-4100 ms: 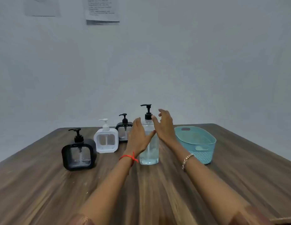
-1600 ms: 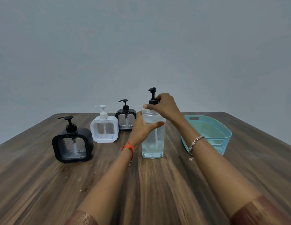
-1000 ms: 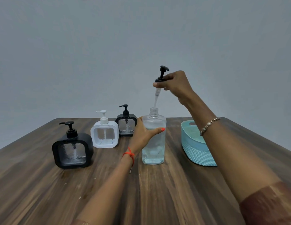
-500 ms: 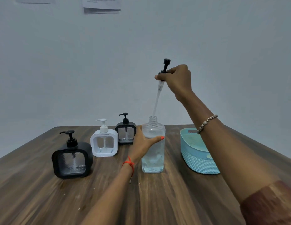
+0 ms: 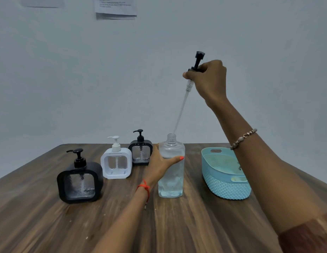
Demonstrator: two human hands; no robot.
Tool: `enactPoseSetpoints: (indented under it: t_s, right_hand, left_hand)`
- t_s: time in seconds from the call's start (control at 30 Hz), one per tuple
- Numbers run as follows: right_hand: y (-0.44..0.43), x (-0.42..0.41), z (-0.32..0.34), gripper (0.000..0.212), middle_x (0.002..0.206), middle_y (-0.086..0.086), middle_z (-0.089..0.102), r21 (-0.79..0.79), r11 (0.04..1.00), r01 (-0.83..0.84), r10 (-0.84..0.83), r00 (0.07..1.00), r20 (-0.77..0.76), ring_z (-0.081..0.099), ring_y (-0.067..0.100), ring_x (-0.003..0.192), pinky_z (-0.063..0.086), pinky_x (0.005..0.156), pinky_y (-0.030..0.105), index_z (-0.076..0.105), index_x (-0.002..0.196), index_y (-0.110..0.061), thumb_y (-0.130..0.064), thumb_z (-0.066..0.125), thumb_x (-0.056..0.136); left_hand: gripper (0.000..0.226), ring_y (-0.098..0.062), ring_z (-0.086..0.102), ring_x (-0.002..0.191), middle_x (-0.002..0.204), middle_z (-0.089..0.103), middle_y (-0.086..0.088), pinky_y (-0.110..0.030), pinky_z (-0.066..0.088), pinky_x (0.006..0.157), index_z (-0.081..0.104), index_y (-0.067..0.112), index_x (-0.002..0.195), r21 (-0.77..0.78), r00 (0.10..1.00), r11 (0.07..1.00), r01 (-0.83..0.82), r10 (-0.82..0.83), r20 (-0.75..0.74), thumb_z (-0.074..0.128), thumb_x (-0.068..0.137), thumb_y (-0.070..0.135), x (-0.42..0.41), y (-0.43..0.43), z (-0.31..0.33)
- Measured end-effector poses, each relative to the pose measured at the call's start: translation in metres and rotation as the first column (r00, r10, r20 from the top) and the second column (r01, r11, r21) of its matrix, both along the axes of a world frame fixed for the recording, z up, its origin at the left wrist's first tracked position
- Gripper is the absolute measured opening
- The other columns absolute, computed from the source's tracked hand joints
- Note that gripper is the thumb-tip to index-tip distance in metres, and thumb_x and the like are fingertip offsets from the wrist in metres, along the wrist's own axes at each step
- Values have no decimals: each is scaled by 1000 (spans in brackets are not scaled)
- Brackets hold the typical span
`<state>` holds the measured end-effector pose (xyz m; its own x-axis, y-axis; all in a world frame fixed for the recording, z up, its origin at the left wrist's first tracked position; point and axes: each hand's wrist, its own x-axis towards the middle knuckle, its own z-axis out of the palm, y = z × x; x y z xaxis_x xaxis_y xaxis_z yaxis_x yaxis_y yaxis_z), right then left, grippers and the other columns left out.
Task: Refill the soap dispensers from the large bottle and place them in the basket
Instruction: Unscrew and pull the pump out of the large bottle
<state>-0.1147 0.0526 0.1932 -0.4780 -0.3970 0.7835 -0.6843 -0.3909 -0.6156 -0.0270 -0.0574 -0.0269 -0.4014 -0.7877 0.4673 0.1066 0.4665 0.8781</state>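
The large clear bottle [image 5: 171, 177] stands upright on the wooden table [image 5: 195, 225], partly filled with clear liquid, its neck uncapped. My left hand [image 5: 160, 164] grips its upper body, thumb across the front. High above the bottle, my right hand [image 5: 208, 79] holds the black pump head [image 5: 197, 60]; the pump's thin dip tube slants down and its tip is just at the bottle's mouth. Three square dispensers stand to the left: a black one [image 5: 79, 181] nearest, a white one [image 5: 116, 162], and a smaller black one [image 5: 140, 152] behind.
A light blue woven plastic basket [image 5: 224, 187] sits right of the bottle, partly behind my right forearm. Papers [image 5: 116, 8] hang on the pale wall behind the table.
My right hand unscrewed the pump head and lifted it up out of the bottle, drawing the tube almost fully clear. My left hand has kept its grip on the bottle.
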Motion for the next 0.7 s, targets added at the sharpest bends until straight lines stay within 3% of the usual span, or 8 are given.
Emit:
enactPoseSetpoints:
  t_s: [0.13,0.27,0.37,0.43,0.5,0.6,0.7]
  right_hand:
    - [3,-1,-1,31,67,6,60,-7,1000,-4,4,1000,-14,51,10,55,32,45,9,62,76,15,-12,75,71]
    - [19,-1,-3,19,66,-6,64,-138,990,-26,24,1000,-12,57,0,58,42,57,8,69,77,0,-16,76,72]
    - [39,-5,-9,14,72,-10,66,-283,956,-71,64,997,-33,62,1,67,50,69,20,68,79,-13,-21,77,71]
    - [52,-7,-20,19,77,-7,68,-333,937,-106,82,993,-85,64,6,72,53,68,30,66,83,-13,-23,77,72]
    - [60,-9,-44,23,82,-1,68,-311,941,-136,86,982,-170,65,12,78,54,63,34,64,87,-10,-22,78,73]
    - [60,-20,-107,30,94,5,69,-177,975,-134,66,936,-346,64,11,84,53,61,24,63,99,-7,-9,78,73]
    - [60,-38,-180,47,102,4,68,52,996,-73,90,840,-535,61,5,88,50,76,15,60,114,-14,1,75,73]
  left_hand:
    - [75,-11,65,100,112,65,0,-30,56,84,53,16,119,2,1000,1000,4,-4,14,86,56,42,-1,-1,0]
    - [73,-10,63,101,113,62,1,-27,55,84,50,15,121,15,1000,1000,-3,3,2,86,60,33,0,3,1]
    - [69,-10,63,100,112,63,1,-25,55,82,50,15,120,17,1000,1000,-4,4,-5,85,63,28,0,5,2]
    - [68,-10,63,100,112,62,0,-23,54,80,49,15,121,13,1000,1000,-5,5,-7,85,64,27,1,7,3]
    - [67,-10,62,100,112,62,0,-20,54,77,49,14,121,14,1000,1000,-7,7,-11,84,65,25,1,9,5]
    - [68,-5,60,98,113,60,1,-15,53,74,47,13,121,11,999,1000,-26,26,-23,84,65,23,1,12,5]
    - [70,-7,60,100,115,58,2,-18,52,76,44,14,123,38,999,999,-35,36,-35,83,67,25,-1,13,1]
